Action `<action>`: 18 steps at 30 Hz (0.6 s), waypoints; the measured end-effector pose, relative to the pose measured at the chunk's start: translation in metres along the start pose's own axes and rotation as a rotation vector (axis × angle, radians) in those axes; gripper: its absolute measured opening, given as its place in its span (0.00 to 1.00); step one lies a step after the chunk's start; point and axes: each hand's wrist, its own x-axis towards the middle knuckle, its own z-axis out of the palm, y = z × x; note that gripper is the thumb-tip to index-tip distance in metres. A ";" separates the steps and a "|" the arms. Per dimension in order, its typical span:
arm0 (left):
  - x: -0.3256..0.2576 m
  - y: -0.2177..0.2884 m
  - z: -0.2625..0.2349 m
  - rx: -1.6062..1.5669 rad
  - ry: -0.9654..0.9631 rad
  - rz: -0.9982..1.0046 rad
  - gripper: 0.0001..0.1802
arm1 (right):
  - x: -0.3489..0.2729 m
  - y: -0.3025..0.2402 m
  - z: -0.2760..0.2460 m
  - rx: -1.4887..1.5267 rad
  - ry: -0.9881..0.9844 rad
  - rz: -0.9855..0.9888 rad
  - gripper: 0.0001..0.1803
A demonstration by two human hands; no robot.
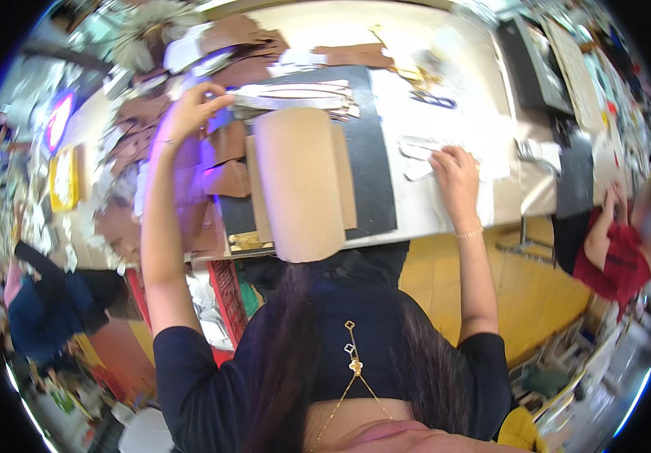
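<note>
My left hand [193, 106] is raised and stretched well out to the far left of the table, fingers pinched shut on the near end of a bundle of flat strips [295, 98], pale with brown edges, that fans out to the right across the top of a dark cutting mat [374, 166]. The strips look thin and stiff, like cut leather or card, stacked loosely so their ends splay. My left forearm runs long and nearly straight up from the elbow, wrist bent slightly inward.

My right hand [454, 174] lies lower and to the right, knuckles up, fingers curled down and pressing on a white sheet [484, 143] that bears a thin outlined pattern shape [416, 155]; I cannot tell whether the fingers grip anything. A thin bracelet sits on that wrist. The arm comes up straight from the lower edge.

Between my hands, just in front of me, lies a tan board piece [299, 181] with a rounded lower end, smooth and matte, resting on a wider tan rectangle on the mat. The strips lie just beyond its upper edge, touching or nearly so.

Left of the mat, brown leather pieces [227, 162] lie heaped in irregular curved cuts. Farther off, dark scissors [431, 99] rest on the white table [416, 219]. At the right a person in a red top [616, 260] sits by the yellow floor.
</note>
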 end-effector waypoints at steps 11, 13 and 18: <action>-0.128 -0.082 -0.068 -0.200 0.264 -0.062 0.17 | 0.016 -0.006 -0.005 -0.045 -0.205 -0.151 0.09; -0.147 -0.125 -0.097 -0.152 0.523 -0.155 0.13 | 0.015 -0.005 -0.004 -0.058 -0.218 -0.147 0.09; -0.166 -0.234 -0.154 0.044 0.977 -0.372 0.11 | 0.012 -0.006 -0.001 -0.036 -0.189 -0.159 0.08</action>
